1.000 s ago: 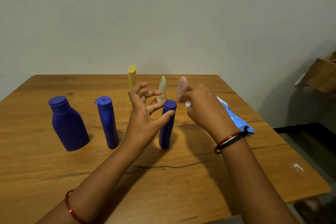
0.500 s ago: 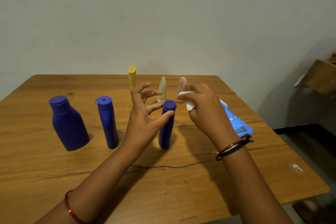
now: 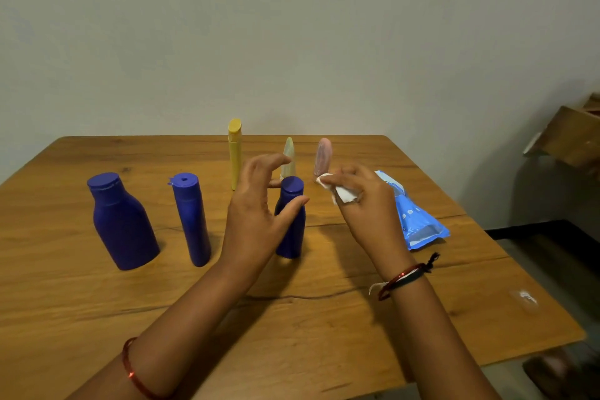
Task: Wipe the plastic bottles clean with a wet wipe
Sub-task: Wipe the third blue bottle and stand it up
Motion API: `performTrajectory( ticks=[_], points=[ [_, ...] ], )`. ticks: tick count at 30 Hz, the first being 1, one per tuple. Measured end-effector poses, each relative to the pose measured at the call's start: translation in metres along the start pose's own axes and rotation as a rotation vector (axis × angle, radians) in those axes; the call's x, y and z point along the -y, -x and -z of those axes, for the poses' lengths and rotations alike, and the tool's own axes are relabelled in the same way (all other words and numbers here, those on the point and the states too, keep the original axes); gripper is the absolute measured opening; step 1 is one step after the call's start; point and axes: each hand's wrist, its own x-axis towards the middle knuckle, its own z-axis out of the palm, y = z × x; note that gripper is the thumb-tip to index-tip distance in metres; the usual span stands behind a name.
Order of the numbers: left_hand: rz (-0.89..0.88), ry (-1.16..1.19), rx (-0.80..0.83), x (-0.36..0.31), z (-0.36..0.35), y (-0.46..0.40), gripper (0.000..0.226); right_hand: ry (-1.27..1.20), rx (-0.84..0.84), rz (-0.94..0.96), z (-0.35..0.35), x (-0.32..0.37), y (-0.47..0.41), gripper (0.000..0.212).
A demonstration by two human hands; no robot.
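Fingers of the left hand (image 3: 256, 204) curve loosely beside the small blue bottle (image 3: 290, 217), gripping nothing; right hand (image 3: 367, 204) pinches a wet wipe (image 3: 341, 190).

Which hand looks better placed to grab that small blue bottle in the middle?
Left. The left hand is cupped around the small blue bottle, thumb near its neck, while the right hand already holds the wet wipe.

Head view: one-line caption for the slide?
Right hand holds a wet wipe as left hand reaches around a blue bottle.
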Motion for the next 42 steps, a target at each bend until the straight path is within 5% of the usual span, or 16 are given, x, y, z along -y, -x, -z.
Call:
performTrajectory(
  ticks=[7,10,20,24,35,38,42],
  points=[
    [-0.004,-0.098,0.018,0.003,0.004,0.001,0.028,-0.344,-0.043,-0.048,-0.007,0.015,0.001,0.018],
    [0.011,-0.058,0.024,0.002,0.006,0.002,0.015,-0.310,-0.054,-0.022,-0.011,0.017,0.002,0.020],
    [0.015,-0.189,0.015,0.004,0.009,0.002,0.024,-0.012,-0.079,0.158,-0.023,0.004,0.017,0.020],
    [0.014,-0.208,0.009,0.000,0.009,-0.002,0.021,-0.114,-0.103,-0.001,-0.025,-0.014,0.023,0.022],
    [0.168,-0.192,0.122,-0.010,0.007,-0.023,0.059,-0.724,-0.057,-0.521,-0.039,-0.021,0.021,0.023],
    [0.179,-0.156,0.104,-0.012,0.010,-0.021,0.066,-0.675,-0.104,-0.333,-0.033,-0.004,0.018,0.023],
    [0.164,-0.146,0.104,-0.014,0.012,-0.019,0.076,-0.183,-0.093,0.224,-0.024,0.017,0.008,0.019]
  ],
)
